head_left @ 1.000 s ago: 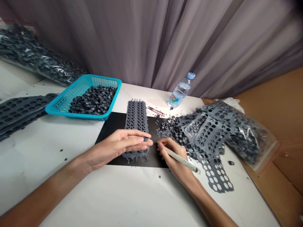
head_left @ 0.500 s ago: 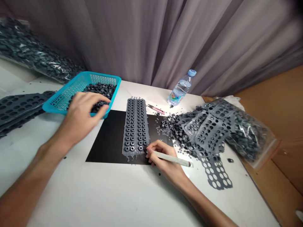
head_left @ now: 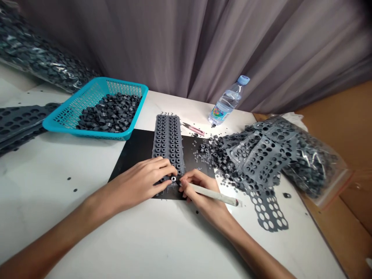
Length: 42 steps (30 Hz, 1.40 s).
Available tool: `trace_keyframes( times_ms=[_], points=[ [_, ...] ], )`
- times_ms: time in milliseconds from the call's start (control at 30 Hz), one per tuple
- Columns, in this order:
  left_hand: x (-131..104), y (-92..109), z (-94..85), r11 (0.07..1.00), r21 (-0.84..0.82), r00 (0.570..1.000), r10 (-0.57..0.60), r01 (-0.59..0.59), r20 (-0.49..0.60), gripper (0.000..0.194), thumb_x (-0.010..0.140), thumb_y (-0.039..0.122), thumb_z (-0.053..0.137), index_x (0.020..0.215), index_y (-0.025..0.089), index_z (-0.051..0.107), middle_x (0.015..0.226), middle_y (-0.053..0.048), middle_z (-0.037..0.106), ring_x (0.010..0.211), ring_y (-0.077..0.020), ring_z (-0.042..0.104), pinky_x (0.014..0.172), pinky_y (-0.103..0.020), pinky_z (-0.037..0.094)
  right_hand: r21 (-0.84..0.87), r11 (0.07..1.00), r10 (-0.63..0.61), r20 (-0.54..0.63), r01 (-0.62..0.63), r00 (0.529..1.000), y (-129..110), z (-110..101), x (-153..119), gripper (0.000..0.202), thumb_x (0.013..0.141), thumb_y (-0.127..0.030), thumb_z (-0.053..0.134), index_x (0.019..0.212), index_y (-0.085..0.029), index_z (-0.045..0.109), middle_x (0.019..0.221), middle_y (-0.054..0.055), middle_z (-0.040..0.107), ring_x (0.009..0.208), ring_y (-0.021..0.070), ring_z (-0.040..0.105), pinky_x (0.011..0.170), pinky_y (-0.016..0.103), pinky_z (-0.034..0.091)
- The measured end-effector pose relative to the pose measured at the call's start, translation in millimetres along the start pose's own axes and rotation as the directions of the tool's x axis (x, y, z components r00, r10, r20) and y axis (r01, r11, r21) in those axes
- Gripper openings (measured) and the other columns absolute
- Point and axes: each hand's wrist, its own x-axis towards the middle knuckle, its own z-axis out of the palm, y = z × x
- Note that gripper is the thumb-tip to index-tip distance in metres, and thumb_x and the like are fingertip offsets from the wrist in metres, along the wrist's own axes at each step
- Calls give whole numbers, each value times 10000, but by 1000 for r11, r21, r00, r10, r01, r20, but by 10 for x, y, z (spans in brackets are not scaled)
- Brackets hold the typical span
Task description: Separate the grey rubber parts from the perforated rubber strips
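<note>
The left hand [head_left: 147, 176] pinches a grey ring [head_left: 173, 179] at the moulded sheet [head_left: 167, 139]; the right hand [head_left: 203, 190] grips a pen-like tool [head_left: 216, 194], whose slip could jab the left hand.

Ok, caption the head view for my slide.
Left fingers at a grey oblong rubbery sheet, right fingers gripping a pale pen-shaped tool, a turquoise plastic basket of small grey pieces beyond.

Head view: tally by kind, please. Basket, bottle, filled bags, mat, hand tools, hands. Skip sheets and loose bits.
Turquoise plastic basket: 1
Water bottle: 1
Clear bags of grey parts: 2 (left bag, right bag)
Black mat: 1
Pink-handled snips: 1
Pen-shaped tool: 1
Hands: 2 (left hand, right hand)
Total: 9
</note>
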Motion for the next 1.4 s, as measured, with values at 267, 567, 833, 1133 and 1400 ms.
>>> trace_keyframes(
  times_ms=[267,567,833,1133,1400],
  points=[
    [8,83,66,987,131,987,107,-91,-123,241,1111,182,440,1049,184,673,1070,-61,695,995,-223,660,941,-362,491,-175,980,-93,18,94,996,-179,17,-57,136,1011,-262,595,901,-205,652,795,-24,674,700,133,566,645,248,405],
    [19,-11,-26,978,-209,998,-38,28,-41,182,1071,356,618,1157,232,721,1154,-29,699,1047,-196,685,914,-298,528,-122,992,-39,-12,37,999,-166,36,-54,132,994,-259,608,883,-205,655,791,-20,672,732,147,579,661,249,418],
    [-26,-56,147,955,209,975,221,-210,-28,255,1094,138,460,1118,180,710,1130,-79,704,1063,-225,670,1026,-372,519,-125,991,-59,-27,55,998,-161,39,-41,127,977,-255,619,864,-209,652,784,-15,684,715,147,595,672,257,447],
    [-33,-32,41,987,54,988,155,-154,-10,279,1111,160,450,1132,199,725,1209,-62,694,1134,-212,670,973,-329,526,66,998,26,-49,-23,998,-60,44,-53,105,986,-287,625,922,-215,666,818,9,721,703,157,662,635,258,505],
    [-28,-18,77,990,27,989,139,-137,-54,260,1095,179,492,1169,216,738,1189,-58,690,1112,-203,678,979,-320,541,16,1000,15,-38,-14,999,-50,44,-36,98,986,-266,627,911,-213,663,835,9,726,725,154,667,651,252,515]
  ],
)
